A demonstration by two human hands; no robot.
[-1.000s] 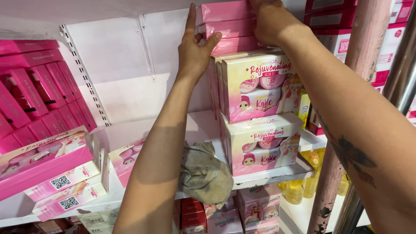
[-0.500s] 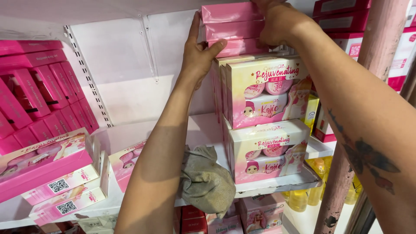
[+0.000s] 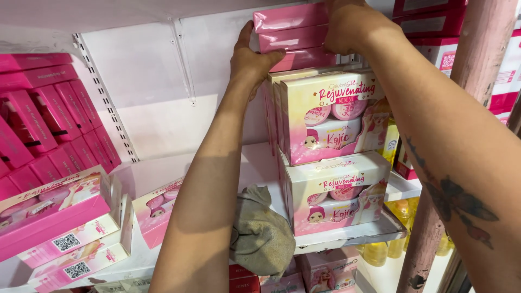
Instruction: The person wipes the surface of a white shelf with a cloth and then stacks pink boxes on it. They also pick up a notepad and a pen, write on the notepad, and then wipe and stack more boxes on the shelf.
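A short stack of flat pink wrapped boxes (image 3: 293,35) sits at the top of the shelf column, resting on the upper of two large pink-and-white gift-set boxes (image 3: 331,116), and it lies squeezed between the two hands. The left hand (image 3: 251,57) presses against the stack's left end, fingers reaching up along the side and the thumb hooked under the lowest box on its front edge, so it is closed on the stack. The right hand (image 3: 350,24) covers the stack's right end from above and in front, its fingers curled over the boxes and hidden behind them; it too is clamped on the stack. A second large gift-set box (image 3: 339,192) stands below the first on the white shelf (image 3: 255,163). Just left of that lower box, beside the left forearm, a crumpled grey-green cloth (image 3: 263,233) hangs over the shelf's front edge. Further left lie loose pink gift boxes (image 3: 54,214) tipped on their sides, and slim dark-pink cartons (image 3: 49,116) stand in a row against the white back panel. Bottles of yellow liquid (image 3: 399,228) stand low at the right, near a rusty post (image 3: 467,108).
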